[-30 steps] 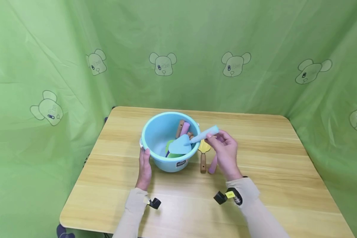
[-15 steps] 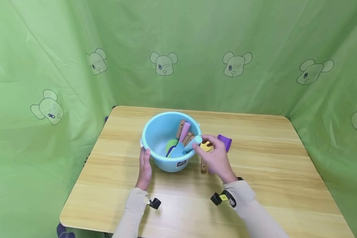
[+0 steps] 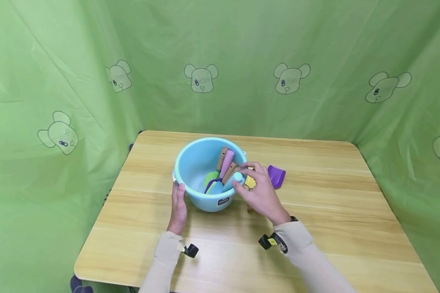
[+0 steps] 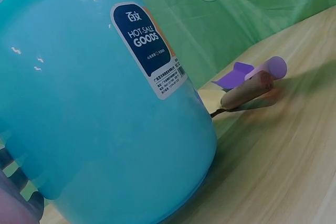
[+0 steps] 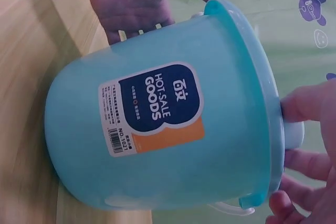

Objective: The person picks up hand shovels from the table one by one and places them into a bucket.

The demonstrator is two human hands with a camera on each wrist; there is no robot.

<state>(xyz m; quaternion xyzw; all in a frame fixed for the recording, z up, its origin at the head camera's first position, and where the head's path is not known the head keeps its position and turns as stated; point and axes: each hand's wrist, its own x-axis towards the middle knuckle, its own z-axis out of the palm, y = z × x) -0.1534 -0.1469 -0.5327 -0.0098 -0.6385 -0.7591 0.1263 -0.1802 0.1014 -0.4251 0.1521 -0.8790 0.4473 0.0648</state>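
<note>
A light blue bucket (image 3: 198, 199) stands on the table with several toy tools inside. My left hand (image 3: 177, 207) rests against its left side, fingers fairly straight and the thumb at the rim. At the front right of the rim, my right hand (image 3: 258, 191) pinches the handle end of a light blue toy trowel (image 3: 229, 184) between thumb and fingers. The trowel's blade points down into the bucket. Beside it lean a pink handle (image 3: 226, 164) and brown handles (image 3: 229, 173); a green blade (image 3: 210, 177) lies lower. In the right wrist view, the trowel's handle end (image 5: 295, 135) pokes over the rim.
Right of the bucket, partly behind my right hand, lie a yellow tool (image 3: 250, 182) with a brown handle (image 4: 248, 91) and a purple shovel (image 3: 276, 177) with a pink handle (image 4: 273, 67). Green curtains (image 3: 242, 110) hang behind the wooden table (image 3: 337, 203).
My right hand has moved left and lowered the light blue trowel, from above the rim down into the bucket. The purple shovel has come into view behind that hand. My left hand has stayed put.
</note>
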